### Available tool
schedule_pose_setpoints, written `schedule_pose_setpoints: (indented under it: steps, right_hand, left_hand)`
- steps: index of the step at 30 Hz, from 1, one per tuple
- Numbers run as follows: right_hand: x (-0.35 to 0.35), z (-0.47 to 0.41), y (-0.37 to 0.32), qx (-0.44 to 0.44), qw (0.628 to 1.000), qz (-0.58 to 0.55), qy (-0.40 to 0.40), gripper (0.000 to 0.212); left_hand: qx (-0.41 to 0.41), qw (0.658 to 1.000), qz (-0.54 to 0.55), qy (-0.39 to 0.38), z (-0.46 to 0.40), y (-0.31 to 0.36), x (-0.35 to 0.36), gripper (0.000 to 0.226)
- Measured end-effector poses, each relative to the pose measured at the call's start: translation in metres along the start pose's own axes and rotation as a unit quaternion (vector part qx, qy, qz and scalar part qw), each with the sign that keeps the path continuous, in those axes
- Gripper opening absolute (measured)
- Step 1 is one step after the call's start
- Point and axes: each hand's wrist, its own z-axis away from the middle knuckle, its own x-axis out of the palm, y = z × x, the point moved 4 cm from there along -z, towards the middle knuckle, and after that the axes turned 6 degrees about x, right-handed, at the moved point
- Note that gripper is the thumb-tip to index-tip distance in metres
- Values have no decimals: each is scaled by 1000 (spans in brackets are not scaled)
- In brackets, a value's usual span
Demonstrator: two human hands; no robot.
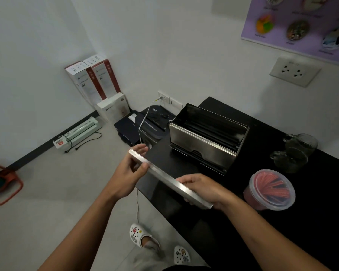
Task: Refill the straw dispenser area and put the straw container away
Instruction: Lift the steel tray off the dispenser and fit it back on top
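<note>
L hand (132, 169) + R hand (201, 187): both gripping steel lid (168, 178), one at each end, held tilted over black counter (282, 231) edge | dispenser (205, 136): open-topped, on counter beyond lid | straw container (270, 189): clear tub w/ red straws, lidded, counter R of R hand

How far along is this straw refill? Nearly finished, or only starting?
Early. Done: the steel dispenser stands open. In hand: its flat lid, gripped by the left hand and right hand. Left: the red straws sit in their lidded tub, unloaded and not stored.
</note>
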Motion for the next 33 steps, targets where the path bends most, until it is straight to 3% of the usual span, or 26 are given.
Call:
schedule_pose_setpoints:
  steps: [3,8,12,15,20,25,29,31,33]
  right_hand:
    - [1,9,-4,15,999,-36,-35,26]
    - [0,18,-12,-9,985,-167,-50,56]
    - [-11,22,-24,-37,984,-173,-13,69]
    - [-32,28,-30,-78,982,-168,36,96]
    - [-28,45,-27,-172,977,-115,55,61]
    - [-20,55,-22,-225,963,-72,128,29]
    - [-30,56,-12,-207,954,-104,190,18]
    - [-39,55,-9,-186,945,-161,214,16]
    - [-48,55,-8,-163,935,-223,222,20]
  left_hand:
    - [1,1000,6,-9,-3,-3,2,66]
    - [-45,998,11,49,-9,-15,-7,67]
    - [-85,993,12,76,-16,-22,-16,74]
    - [-96,991,37,89,-29,-20,-11,83]
    - [-120,985,60,110,-21,-20,-7,66]
    - [-167,982,58,64,-14,-22,11,52]
    - [-185,982,-6,37,-10,-33,18,69]
    - [-160,985,-58,3,-7,-33,21,83]
    - [-126,987,-97,-37,-2,-33,27,80]
